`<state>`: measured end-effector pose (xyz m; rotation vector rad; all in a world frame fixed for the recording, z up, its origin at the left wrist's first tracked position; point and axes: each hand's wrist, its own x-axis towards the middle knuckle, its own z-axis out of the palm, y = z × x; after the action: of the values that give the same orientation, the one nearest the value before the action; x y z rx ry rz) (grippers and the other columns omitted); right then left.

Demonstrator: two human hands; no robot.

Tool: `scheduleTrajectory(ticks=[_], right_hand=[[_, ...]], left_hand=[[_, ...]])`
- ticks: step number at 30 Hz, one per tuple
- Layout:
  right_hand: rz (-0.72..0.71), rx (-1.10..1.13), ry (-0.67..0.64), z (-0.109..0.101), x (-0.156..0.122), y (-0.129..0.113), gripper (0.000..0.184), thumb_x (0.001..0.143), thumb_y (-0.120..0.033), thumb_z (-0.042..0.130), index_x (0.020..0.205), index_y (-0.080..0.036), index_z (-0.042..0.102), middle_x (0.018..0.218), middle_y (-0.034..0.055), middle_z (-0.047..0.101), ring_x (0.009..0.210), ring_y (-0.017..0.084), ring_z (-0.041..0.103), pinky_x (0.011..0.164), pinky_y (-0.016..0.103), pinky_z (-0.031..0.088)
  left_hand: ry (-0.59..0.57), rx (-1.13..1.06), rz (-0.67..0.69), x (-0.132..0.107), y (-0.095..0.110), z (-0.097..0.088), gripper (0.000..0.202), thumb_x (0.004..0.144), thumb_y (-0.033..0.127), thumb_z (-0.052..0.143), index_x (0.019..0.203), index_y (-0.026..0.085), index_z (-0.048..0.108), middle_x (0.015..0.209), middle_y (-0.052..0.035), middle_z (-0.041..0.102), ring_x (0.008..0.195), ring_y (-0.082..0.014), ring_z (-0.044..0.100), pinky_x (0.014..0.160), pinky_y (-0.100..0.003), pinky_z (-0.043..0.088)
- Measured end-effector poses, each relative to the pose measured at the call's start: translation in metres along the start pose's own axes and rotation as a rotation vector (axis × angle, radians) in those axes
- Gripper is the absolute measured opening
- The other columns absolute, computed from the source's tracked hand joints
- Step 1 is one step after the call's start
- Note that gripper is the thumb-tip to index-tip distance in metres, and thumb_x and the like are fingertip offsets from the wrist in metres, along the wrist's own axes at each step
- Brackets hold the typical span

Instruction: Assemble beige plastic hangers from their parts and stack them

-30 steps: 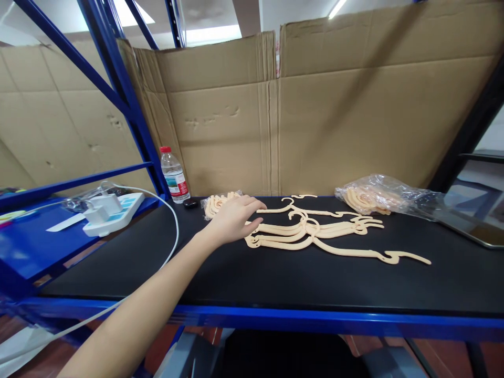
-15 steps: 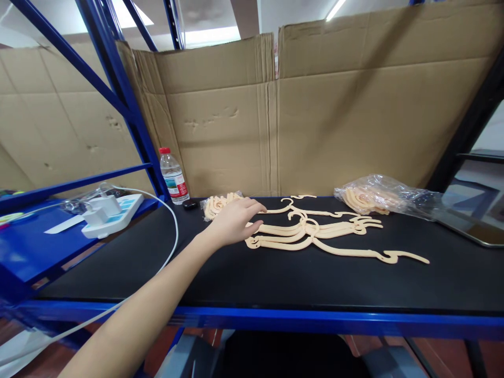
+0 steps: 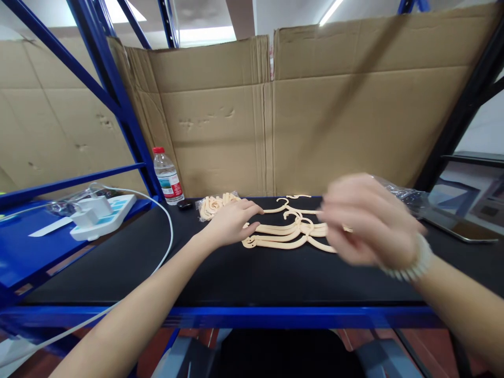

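Observation:
Several cream plastic hangers point(image 3: 289, 231) lie in a loose pile on the black shelf top point(image 3: 244, 273). My left hand point(image 3: 230, 223) rests on the left end of the pile, fingers stretched flat over the hangers. My right hand point(image 3: 368, 226) is in the air above the right part of the pile, smeared by motion, with a pale bead bracelet on its wrist; its fingers are too blurred to read. A small clear bag of cream parts point(image 3: 214, 203) lies just behind my left hand.
A water bottle point(image 3: 167, 176) and a small black object point(image 3: 184, 205) stand at the back left. A white power strip point(image 3: 100, 218) with a cable sits on the blue side shelf. Cardboard walls close the back. A plastic bag point(image 3: 409, 197) and a metal tray point(image 3: 459, 228) lie right.
My right hand has come into view from the right and now hangs blurred over the hangers. My left hand stays on the pile's left end. The view has shifted slightly.

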<state>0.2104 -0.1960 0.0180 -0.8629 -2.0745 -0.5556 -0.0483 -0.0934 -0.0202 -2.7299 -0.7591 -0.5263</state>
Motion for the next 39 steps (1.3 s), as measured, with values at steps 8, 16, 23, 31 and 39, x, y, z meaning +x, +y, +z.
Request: scheduleTrajectory(ticks=[8,16,23,31,39], right_hand=[[0.317,-0.200,-0.598,0.109,0.033,0.155,0.031,0.079,-0.007,0.046,0.100,-0.012,0.068,0.098,0.0095,0.070,0.090,0.020,0.064,0.085,0.028,0.046],[0.357,-0.213,-0.854,0.160,0.017,0.187,0.033,0.083,-0.012,0.051,0.112,-0.016,0.066,0.111,0.0085,0.068,0.101,0.020,0.063,0.086,0.025,0.046],[0.373,-0.242,-0.958,0.179,0.015,0.186,0.025,0.090,-0.029,0.053,0.107,-0.014,0.064,0.110,0.0097,0.067,0.100,0.019,0.062,0.090,0.038,0.046],[0.372,-0.280,-0.962,0.158,0.012,0.181,0.019,0.079,-0.022,0.062,0.094,-0.014,0.073,0.092,0.0106,0.072,0.086,0.020,0.067,0.073,0.024,0.048],[0.349,-0.353,-0.933,0.131,0.004,0.162,0.018,0.064,-0.020,0.065,0.080,-0.018,0.073,0.085,0.0099,0.072,0.080,0.024,0.066,0.064,0.027,0.046]], left_hand=[[-0.010,-0.004,0.004,0.000,0.003,0.000,0.021,0.085,0.023,0.050,0.104,0.017,0.058,0.098,-0.0088,0.064,0.094,-0.0222,0.058,0.082,-0.035,0.045],[-0.015,-0.013,0.011,-0.001,0.003,0.005,0.022,0.085,0.024,0.051,0.104,0.017,0.058,0.098,-0.0085,0.064,0.094,-0.0226,0.058,0.084,-0.036,0.045],[-0.037,0.005,0.017,0.000,0.006,0.003,0.022,0.085,0.024,0.049,0.104,0.016,0.058,0.098,-0.0086,0.064,0.095,-0.0228,0.058,0.084,-0.036,0.045],[-0.046,0.003,0.017,0.001,0.007,0.002,0.022,0.086,0.024,0.049,0.103,0.015,0.059,0.099,-0.0094,0.065,0.095,-0.0233,0.058,0.083,-0.036,0.045],[-0.041,0.039,0.037,0.000,0.008,0.006,0.021,0.086,0.025,0.048,0.103,0.016,0.059,0.097,-0.0079,0.065,0.092,-0.0220,0.058,0.081,-0.034,0.044]])
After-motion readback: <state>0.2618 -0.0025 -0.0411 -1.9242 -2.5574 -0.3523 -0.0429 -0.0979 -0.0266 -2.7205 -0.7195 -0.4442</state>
